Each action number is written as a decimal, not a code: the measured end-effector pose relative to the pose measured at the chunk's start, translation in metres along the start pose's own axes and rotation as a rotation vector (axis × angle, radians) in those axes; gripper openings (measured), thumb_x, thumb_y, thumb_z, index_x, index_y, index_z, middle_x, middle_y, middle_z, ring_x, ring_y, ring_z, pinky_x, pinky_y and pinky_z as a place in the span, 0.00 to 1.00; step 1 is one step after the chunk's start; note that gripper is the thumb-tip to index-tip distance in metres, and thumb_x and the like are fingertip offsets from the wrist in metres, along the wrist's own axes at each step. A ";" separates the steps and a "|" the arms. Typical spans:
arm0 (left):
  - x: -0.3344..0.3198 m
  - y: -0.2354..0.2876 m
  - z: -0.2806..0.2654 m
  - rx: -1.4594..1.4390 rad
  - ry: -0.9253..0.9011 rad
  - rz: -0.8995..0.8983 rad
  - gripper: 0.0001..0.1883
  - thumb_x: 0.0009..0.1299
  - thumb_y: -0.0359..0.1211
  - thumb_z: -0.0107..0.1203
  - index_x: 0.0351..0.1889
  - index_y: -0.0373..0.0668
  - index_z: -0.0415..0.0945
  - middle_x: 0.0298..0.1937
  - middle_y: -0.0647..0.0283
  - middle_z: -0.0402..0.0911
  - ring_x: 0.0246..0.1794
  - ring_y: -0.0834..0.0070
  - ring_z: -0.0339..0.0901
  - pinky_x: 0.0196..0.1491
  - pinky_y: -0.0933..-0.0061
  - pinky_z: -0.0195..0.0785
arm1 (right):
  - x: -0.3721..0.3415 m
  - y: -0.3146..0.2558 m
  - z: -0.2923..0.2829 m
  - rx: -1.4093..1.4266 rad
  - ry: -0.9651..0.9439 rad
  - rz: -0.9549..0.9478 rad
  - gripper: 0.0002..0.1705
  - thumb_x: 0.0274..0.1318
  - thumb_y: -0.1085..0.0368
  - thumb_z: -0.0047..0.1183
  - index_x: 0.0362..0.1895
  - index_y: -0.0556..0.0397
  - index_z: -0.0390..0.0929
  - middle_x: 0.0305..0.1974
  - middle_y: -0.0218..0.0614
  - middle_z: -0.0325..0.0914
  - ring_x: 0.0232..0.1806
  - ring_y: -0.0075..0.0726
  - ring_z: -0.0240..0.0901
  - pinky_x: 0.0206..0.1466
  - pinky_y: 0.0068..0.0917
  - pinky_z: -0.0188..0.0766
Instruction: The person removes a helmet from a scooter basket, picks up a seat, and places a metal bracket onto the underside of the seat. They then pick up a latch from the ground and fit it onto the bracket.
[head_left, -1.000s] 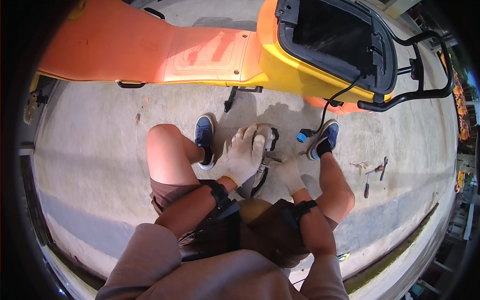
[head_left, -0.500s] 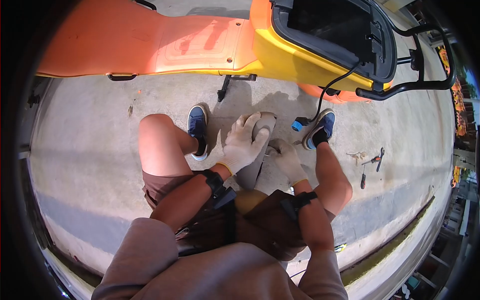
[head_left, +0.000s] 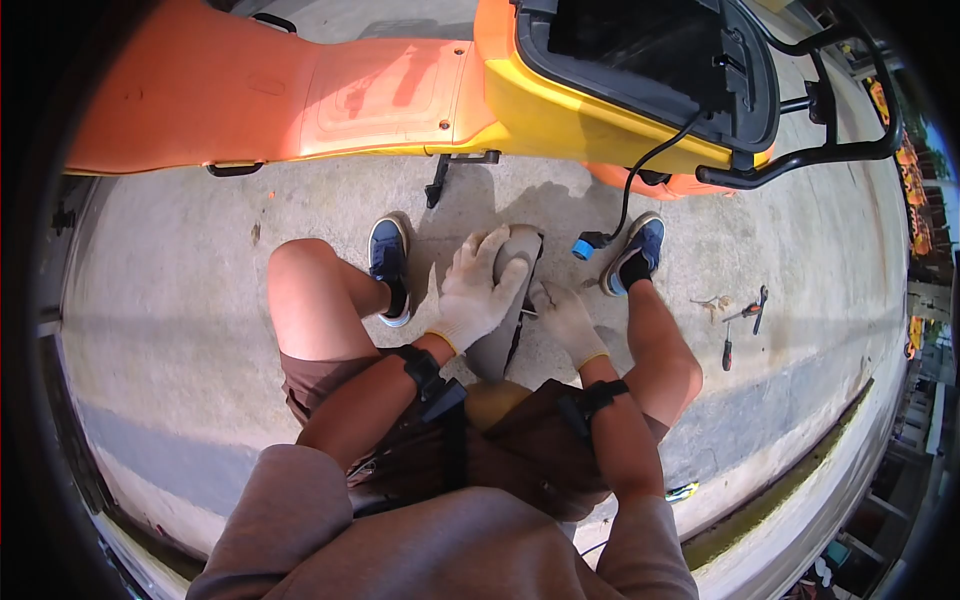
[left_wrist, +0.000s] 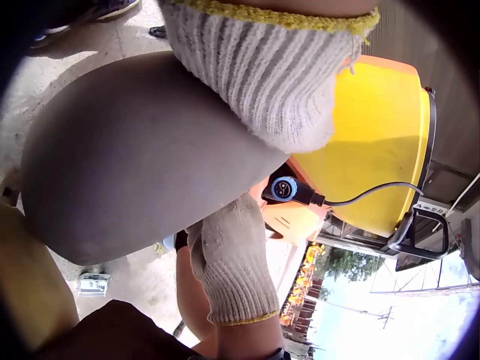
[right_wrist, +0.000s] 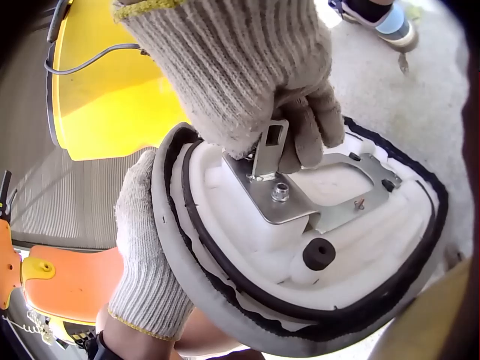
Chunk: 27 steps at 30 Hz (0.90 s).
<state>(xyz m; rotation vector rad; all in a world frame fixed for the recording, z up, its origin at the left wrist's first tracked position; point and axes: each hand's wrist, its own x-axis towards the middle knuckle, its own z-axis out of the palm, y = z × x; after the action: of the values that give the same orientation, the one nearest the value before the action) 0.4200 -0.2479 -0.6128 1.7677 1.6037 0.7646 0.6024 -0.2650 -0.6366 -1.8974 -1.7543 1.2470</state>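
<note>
A grey padded seat (head_left: 488, 351) (left_wrist: 139, 154) stands on edge between the person's knees. The gloved left hand (head_left: 475, 297) (left_wrist: 259, 79) (right_wrist: 150, 262) rests with spread fingers against its smooth outer side. On the seat's white underside (right_wrist: 285, 259), a silver metal bracket (right_wrist: 289, 201) is fixed, with a raised slotted tab and a nut beside it. Curled fingers of the gloved right hand (head_left: 566, 321) (left_wrist: 234, 259) (right_wrist: 247, 75) grip around the tab; their tips are partly hidden. A black rubber bumper (right_wrist: 319, 254) sits near the bracket.
Ahead is an orange and yellow vehicle (head_left: 385, 98) with an opening, a black rear rack (head_left: 850, 152) and a hanging cable with a blue connector (head_left: 583, 248). A screwdriver (head_left: 727, 355) and another tool (head_left: 760, 310) lie on the concrete at the right.
The seat has tilted, so less of its underside shows in the head view. Both hands have stayed with it, and the vehicle has shifted slightly up and left in the picture.
</note>
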 end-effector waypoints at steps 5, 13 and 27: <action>-0.001 0.001 0.000 -0.031 -0.014 0.010 0.30 0.72 0.52 0.50 0.68 0.48 0.67 0.66 0.45 0.66 0.66 0.45 0.63 0.68 0.52 0.57 | -0.004 0.001 -0.002 -0.027 -0.021 -0.068 0.21 0.66 0.52 0.45 0.48 0.56 0.76 0.45 0.58 0.78 0.54 0.64 0.73 0.57 0.50 0.67; -0.001 0.006 -0.004 -0.006 -0.009 0.001 0.29 0.72 0.51 0.51 0.67 0.47 0.68 0.66 0.46 0.66 0.66 0.45 0.64 0.68 0.52 0.58 | -0.004 -0.004 -0.009 -0.016 -0.108 -0.015 0.21 0.65 0.53 0.46 0.51 0.56 0.76 0.49 0.57 0.79 0.54 0.63 0.73 0.58 0.49 0.67; -0.001 0.002 0.003 -0.024 0.027 0.019 0.29 0.71 0.50 0.51 0.66 0.47 0.68 0.65 0.47 0.67 0.66 0.46 0.65 0.68 0.53 0.58 | -0.004 -0.006 -0.007 -0.096 -0.024 0.130 0.22 0.64 0.51 0.46 0.50 0.55 0.77 0.50 0.56 0.78 0.56 0.61 0.73 0.59 0.47 0.66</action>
<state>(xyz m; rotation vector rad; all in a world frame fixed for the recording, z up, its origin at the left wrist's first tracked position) 0.4233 -0.2496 -0.6132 1.7642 1.5910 0.8168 0.6035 -0.2651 -0.6263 -2.0892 -1.7566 1.2551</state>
